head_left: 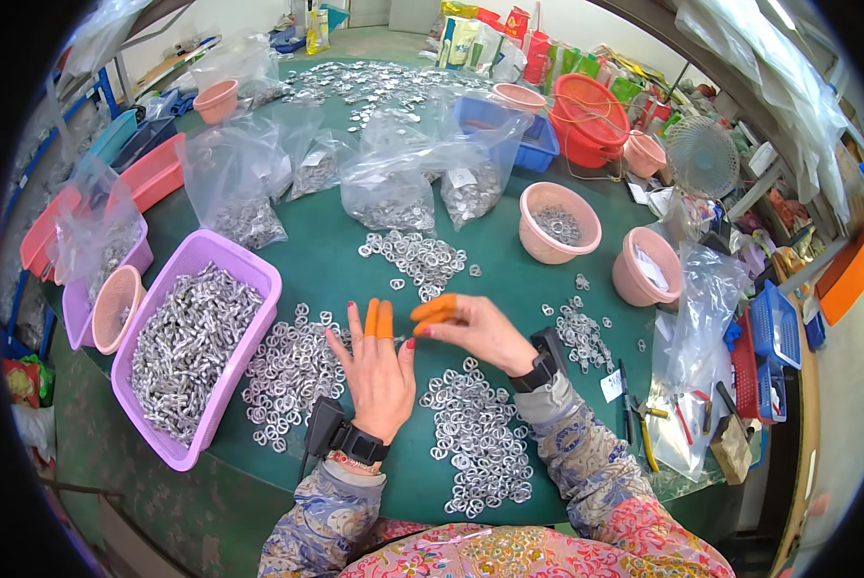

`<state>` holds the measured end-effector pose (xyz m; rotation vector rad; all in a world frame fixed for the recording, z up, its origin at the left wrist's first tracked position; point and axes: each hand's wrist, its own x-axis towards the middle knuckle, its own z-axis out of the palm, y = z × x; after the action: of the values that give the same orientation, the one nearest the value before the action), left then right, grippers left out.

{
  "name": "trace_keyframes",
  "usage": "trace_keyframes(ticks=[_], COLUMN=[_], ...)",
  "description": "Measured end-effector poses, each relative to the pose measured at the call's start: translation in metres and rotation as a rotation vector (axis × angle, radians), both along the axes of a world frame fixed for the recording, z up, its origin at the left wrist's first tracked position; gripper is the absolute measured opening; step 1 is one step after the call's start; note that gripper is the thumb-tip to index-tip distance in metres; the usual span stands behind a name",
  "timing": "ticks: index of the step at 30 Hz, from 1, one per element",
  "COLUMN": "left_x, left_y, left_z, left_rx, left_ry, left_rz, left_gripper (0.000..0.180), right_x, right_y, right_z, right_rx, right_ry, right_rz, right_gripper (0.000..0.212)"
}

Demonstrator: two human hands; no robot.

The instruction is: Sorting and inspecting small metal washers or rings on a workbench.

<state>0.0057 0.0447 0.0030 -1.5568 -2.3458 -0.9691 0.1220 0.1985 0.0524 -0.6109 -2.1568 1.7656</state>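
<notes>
At the centre of the frame, the left hand (379,371) lies flat and released on the green tabletop (326,246), fingers spread, two of them in orange finger covers (379,318). Just to its right, the right hand (471,328) reaches across with orange-capped fingertips pinched together near the left fingertips; whether it grips a ring I cannot tell. Small metal rings lie around both: one pile (288,371) left of the left hand, another pile (475,438) below the right wrist. Lower left sits a purple tub (259,265) full of metal pieces. Upper right stands a pink bowl (557,226).
</notes>
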Motion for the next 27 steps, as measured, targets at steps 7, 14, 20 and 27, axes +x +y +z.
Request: trace_keyframes(ticks=[7,14,20,27], left_x=[0.000,0.000,-0.003,-0.004], left_y=[0.003,-0.001,-0.001,0.004], left_z=[-0.013,-0.009,-0.006,-0.003], left_rx=[-0.106,-0.075,-0.111,0.092], left_ry=[0.083,0.051,0.075,-0.016], left_rz=[-0.005,-0.032,-0.001,0.033], left_gripper=[0.041,0.034,0.037,0.038], right_x=[0.023,0.032,0.036,0.011], right_y=[0.039,0.041,0.039,0.020], right_z=[-0.041,-0.036,-0.031,-0.009], right_rx=[0.921,0.130,0.026,-0.011], right_ry=[-0.037,-0.116,-0.083,0.080], right_rz=[-0.321,-0.377,-0.310,-0.139], right_gripper=[0.024,0.023,0.025,0.019])
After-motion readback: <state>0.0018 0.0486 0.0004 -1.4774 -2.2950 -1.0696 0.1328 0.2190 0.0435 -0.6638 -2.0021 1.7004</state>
